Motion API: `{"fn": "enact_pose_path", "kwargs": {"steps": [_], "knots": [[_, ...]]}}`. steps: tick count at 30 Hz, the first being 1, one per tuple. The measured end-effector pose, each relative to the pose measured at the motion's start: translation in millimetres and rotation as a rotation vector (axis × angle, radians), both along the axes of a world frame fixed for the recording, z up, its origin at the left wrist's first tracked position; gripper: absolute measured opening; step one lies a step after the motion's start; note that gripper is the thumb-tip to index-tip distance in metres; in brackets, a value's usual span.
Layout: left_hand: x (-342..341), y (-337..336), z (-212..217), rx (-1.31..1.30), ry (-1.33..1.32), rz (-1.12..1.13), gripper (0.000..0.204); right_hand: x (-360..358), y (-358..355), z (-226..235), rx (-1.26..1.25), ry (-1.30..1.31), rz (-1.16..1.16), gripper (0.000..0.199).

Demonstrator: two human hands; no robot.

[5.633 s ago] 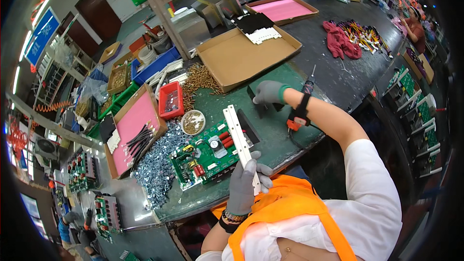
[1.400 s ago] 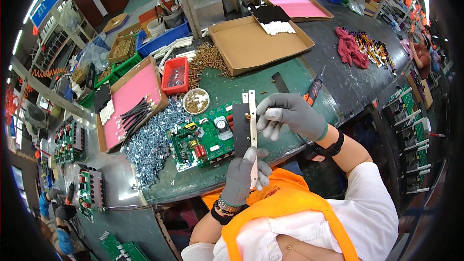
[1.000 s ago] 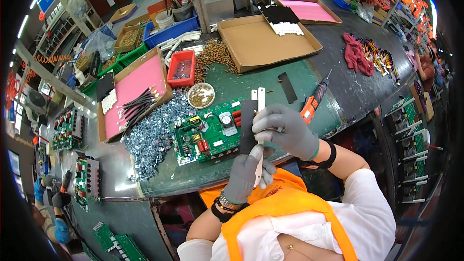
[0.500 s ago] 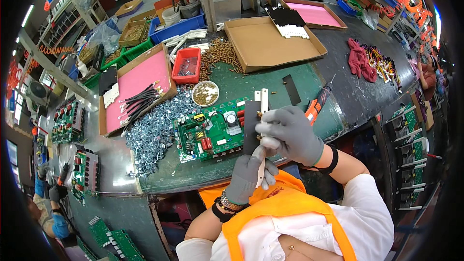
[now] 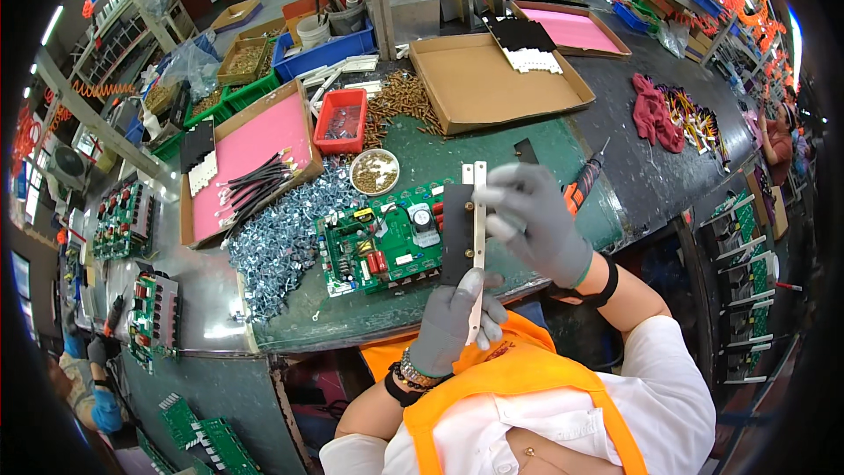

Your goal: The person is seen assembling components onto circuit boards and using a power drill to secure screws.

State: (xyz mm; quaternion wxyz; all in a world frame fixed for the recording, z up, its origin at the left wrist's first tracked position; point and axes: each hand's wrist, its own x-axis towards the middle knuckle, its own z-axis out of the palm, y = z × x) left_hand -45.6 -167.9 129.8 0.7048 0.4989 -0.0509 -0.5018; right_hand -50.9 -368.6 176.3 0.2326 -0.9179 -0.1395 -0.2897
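My gloved left hand (image 5: 450, 321) is closed round the lower end of a white bar (image 5: 480, 220), held upright with a black plate (image 5: 455, 233) along its left side. Two brass fittings (image 5: 469, 253) show on the plate beside the bar. Just right of the bar is my gloved right hand (image 5: 545, 229), its fingers stretched out and slightly blurred, with nothing visible in them. Behind the plate, to the left, lies a green circuit board (image 5: 396, 233). A second black plate (image 5: 526, 151) lies past my right hand, which partly covers it.
An orange-and-black electric screwdriver (image 5: 580, 185) lies at the right. Metal clips (image 5: 281, 251) are heaped left of the board, near a white tub of small brass parts (image 5: 374, 172). Farther back are a red bin (image 5: 339, 120), brass standoffs (image 5: 404, 101) and a cardboard tray (image 5: 492, 84).
My right hand has drawn off the bar to the right and its fingers have spread, uncovering the brass fittings. The left hand keeps its hold on the bar.
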Motion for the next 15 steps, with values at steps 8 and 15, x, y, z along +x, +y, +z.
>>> {"fn": "enact_pose_path", "kwargs": {"steps": [8,15], "knots": [[1,8,11,-0.044,0.003,0.029,0.057,12,-7,-1,1.088,0.998,0.131,0.039],[-1,16,9,-0.106,-0.051,0.023,0.056,14,14,-11,1.13,0.987,0.119,0.026]]}}
